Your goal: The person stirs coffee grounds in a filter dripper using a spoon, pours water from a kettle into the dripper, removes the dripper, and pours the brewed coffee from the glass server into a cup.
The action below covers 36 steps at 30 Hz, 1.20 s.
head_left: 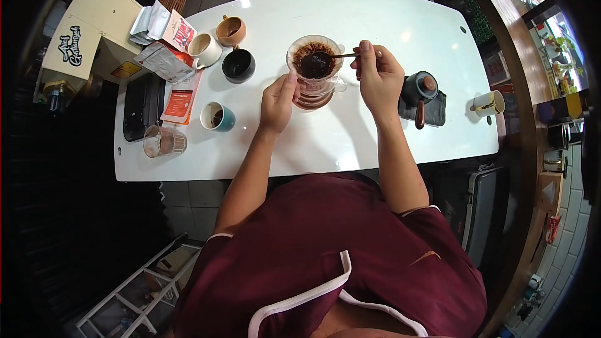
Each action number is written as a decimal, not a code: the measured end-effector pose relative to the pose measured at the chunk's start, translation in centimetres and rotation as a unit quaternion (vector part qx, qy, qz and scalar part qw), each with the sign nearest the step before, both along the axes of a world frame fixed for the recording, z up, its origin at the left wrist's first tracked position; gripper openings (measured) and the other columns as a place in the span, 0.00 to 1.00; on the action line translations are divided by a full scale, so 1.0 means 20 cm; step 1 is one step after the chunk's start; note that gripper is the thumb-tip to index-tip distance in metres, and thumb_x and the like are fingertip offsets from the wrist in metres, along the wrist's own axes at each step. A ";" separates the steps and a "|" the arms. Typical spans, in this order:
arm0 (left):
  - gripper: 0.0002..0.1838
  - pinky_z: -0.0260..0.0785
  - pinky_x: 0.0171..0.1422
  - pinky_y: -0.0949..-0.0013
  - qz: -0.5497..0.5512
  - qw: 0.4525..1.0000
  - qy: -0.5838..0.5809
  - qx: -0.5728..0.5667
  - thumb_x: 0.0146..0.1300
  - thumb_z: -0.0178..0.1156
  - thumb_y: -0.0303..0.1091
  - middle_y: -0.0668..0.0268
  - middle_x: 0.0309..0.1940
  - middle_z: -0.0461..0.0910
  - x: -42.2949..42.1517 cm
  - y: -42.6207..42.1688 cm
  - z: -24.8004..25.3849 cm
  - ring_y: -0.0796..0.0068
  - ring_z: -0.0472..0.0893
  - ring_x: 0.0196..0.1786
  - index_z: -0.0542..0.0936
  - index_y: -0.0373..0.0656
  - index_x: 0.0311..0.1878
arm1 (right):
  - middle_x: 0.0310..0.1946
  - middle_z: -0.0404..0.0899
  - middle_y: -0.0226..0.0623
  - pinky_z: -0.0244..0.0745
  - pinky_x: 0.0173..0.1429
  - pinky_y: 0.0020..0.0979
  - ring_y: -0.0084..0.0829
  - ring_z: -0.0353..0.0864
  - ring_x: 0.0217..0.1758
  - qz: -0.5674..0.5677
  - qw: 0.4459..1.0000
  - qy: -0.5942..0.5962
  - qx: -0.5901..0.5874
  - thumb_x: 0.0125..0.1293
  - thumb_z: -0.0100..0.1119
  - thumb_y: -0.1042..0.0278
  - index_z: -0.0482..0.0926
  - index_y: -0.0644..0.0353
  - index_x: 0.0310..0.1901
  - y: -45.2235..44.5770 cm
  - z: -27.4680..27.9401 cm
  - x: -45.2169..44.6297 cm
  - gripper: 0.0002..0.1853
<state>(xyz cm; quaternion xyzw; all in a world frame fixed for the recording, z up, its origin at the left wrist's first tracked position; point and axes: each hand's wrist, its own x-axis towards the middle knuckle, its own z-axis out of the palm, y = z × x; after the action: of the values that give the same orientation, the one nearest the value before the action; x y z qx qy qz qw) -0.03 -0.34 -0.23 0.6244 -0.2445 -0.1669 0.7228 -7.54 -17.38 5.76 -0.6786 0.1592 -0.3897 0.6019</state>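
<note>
A clear coffee dripper [292, 54] stands at the middle of the white table, with dark wet coffee inside and grounds clinging up its walls. Beneath it sits a clear glass server [316, 101] with some brown liquid at the bottom. My left hand [278, 101] is closed on the dripper's near left side, thumb close to the rim. Between the thumb and fingers of my right hand [380, 76] is a thin spoon [347, 56], held nearly level over the rim. Its tip reaches into the coffee and is hidden there.
A dark kettle [417, 90] with a wooden handle stands right on a black cloth [440, 111]. Left are a black cup [238, 66], white mug [205, 50], tan cup [231, 29], teal cup [218, 117], glass [165, 142], coffee bags [164, 56] and a cream machine [87, 37]. A yellowish cup [488, 104] lies far right.
</note>
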 end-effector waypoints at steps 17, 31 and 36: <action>0.22 0.61 0.38 0.80 -0.004 1.000 0.012 0.008 0.74 0.46 0.45 0.73 0.26 0.73 -0.03 0.00 0.00 0.85 0.67 0.30 0.77 0.37 0.31 | 0.26 0.84 0.37 0.74 0.33 0.19 0.20 0.83 0.29 0.047 0.994 0.051 -0.081 0.67 0.60 0.65 0.79 0.67 0.39 0.01 -0.03 -0.03 0.11; 0.10 0.68 0.46 0.74 -0.011 0.995 0.082 -0.056 0.70 0.54 0.34 0.65 0.37 0.77 -0.02 0.03 -0.01 0.78 0.73 0.38 0.75 0.36 0.44 | 0.25 0.76 0.32 0.67 0.31 0.23 0.20 0.72 0.27 -0.304 0.915 0.146 -0.221 0.61 0.66 0.62 0.79 0.65 0.39 -0.32 -0.06 -0.52 0.14; 0.10 0.66 0.46 0.76 -0.013 0.998 0.057 -0.033 0.70 0.55 0.35 0.67 0.36 0.76 -0.01 0.04 0.01 0.80 0.72 0.38 0.76 0.36 0.43 | 0.32 0.77 0.38 0.70 0.38 0.30 0.27 0.74 0.33 -0.329 0.890 0.278 -0.152 0.62 0.63 0.50 0.75 0.67 0.44 -0.38 -0.28 -0.72 0.24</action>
<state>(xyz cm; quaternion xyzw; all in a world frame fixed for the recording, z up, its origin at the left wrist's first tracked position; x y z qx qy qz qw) -0.15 0.55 -0.12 0.5866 -0.2169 -0.2035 0.7533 -22.02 -24.91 0.09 -0.7513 0.4727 -0.3804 0.2596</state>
